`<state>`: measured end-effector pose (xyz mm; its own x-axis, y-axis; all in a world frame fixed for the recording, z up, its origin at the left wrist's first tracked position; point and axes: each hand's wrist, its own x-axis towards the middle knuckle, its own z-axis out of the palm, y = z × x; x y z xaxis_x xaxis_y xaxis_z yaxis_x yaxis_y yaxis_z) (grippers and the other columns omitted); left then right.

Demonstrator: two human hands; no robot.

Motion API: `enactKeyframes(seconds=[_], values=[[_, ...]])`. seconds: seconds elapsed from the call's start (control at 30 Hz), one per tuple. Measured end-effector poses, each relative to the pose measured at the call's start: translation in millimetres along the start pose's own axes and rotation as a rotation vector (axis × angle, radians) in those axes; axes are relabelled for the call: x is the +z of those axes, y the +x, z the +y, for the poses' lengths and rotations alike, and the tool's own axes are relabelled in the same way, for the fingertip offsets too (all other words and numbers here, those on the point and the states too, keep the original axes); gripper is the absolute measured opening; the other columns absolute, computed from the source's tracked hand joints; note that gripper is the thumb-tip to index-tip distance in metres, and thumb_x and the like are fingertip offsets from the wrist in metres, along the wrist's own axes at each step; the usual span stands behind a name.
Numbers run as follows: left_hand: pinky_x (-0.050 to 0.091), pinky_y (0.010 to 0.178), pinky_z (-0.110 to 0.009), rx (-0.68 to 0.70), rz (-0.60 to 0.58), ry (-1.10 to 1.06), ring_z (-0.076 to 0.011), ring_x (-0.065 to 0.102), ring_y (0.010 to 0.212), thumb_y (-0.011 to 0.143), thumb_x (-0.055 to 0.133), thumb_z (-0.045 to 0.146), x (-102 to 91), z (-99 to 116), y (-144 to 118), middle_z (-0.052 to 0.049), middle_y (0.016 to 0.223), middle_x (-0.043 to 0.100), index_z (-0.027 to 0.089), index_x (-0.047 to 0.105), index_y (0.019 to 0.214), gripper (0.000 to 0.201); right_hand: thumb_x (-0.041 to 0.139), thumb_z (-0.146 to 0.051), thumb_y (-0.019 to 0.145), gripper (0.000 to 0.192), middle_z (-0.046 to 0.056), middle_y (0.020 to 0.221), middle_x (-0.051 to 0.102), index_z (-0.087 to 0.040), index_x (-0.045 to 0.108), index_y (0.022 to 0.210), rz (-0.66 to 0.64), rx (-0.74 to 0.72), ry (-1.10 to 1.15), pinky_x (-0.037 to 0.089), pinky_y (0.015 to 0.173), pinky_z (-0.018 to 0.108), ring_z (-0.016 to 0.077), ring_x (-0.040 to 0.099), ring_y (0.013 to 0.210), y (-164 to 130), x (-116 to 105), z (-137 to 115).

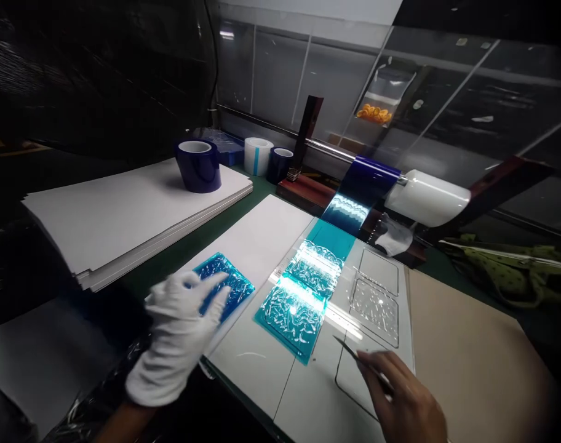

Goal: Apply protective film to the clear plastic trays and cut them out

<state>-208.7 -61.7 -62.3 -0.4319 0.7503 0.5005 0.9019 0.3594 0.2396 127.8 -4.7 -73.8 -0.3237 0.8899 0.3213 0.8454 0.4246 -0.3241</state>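
My left hand (181,320) wears a white glove. Its fingers are spread and rest on a shiny piece covered in blue film (237,282), which lies on a white sheet (271,231). Bare, my right hand (403,391) is closed round a thin dark pointed tool (347,347); whether it is a knife or tweezers I cannot tell. The tool's tip points at a strip of blue film (292,317) stuck on a clear glossy panel (262,369). Uncovered patterned pieces (375,307) show to the right of the strip.
A roll of blue film (377,169) and a white roll (430,197) sit on a metal rod behind. To the left, a tape roll (198,169) stands on a stack of white sheets (123,209). Brown board (469,351) lies at right, near green cloth (506,271).
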Motion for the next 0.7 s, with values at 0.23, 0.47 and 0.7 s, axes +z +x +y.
enactKeyframes(seconds=[0.23,0.47,0.7], values=[[0.036,0.065,-0.036,0.294,-0.206,-0.005,-0.0239,0.05,0.08,0.094,0.042,0.039,63.7,91,14,-0.01,0.094,0.058,0.022,0.066,0.1,0.03,0.048,-0.022,0.096,0.023,0.001,0.085,0.067,-0.021,0.07,0.088,-0.109,-0.044,-0.088,0.032,0.055,0.021,0.0126,0.063,0.071,89,34,-37],[0.032,0.065,-0.038,0.312,-0.256,0.064,-0.0267,0.051,0.082,0.097,0.034,0.031,79.7,89,17,-0.011,0.093,0.058,0.021,0.064,0.097,0.031,0.052,-0.018,0.094,0.022,-0.001,0.082,0.067,-0.022,0.069,0.081,-0.211,-0.113,-0.151,0.02,0.051,0.026,0.0123,0.06,0.074,133,71,-62],[0.032,0.067,-0.039,0.318,-0.289,0.086,-0.0266,0.05,0.083,0.097,0.033,0.029,72.5,91,17,-0.01,0.095,0.058,0.022,0.062,0.098,0.03,0.05,-0.015,0.093,0.023,0.0,0.083,0.065,-0.022,0.065,0.078,-0.298,-0.167,-0.204,0.016,0.051,0.029,0.0131,0.057,0.075,149,80,-65]])
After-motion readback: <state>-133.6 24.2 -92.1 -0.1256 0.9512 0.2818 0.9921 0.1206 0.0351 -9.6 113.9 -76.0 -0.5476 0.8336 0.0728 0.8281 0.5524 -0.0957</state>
